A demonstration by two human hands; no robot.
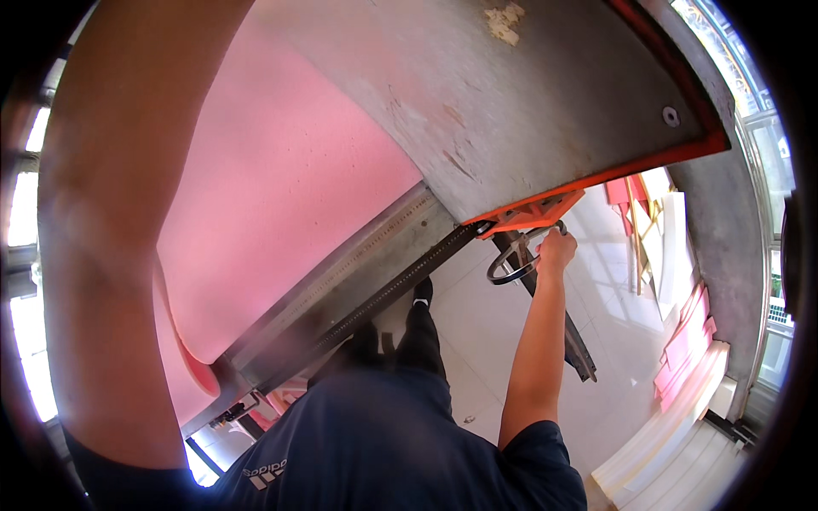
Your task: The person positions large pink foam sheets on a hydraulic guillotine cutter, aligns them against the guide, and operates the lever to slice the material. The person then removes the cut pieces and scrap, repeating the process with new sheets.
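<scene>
Left of the grey metal plate [545, 111] and closest up, got a bare left arm [106, 255] running out of shot; can't see the left hand, so can't tell if spread or curled. Also left of the plate, got a big pink sheet [290, 170], curled over at its lower end. Lower left of it, a slotted rail [400, 272]. Just under the plate's orange edge, got the right hand [555, 249] wrapped round part of a handwheel [509, 279]. Way off lower right, some pink boards [684, 349].
</scene>
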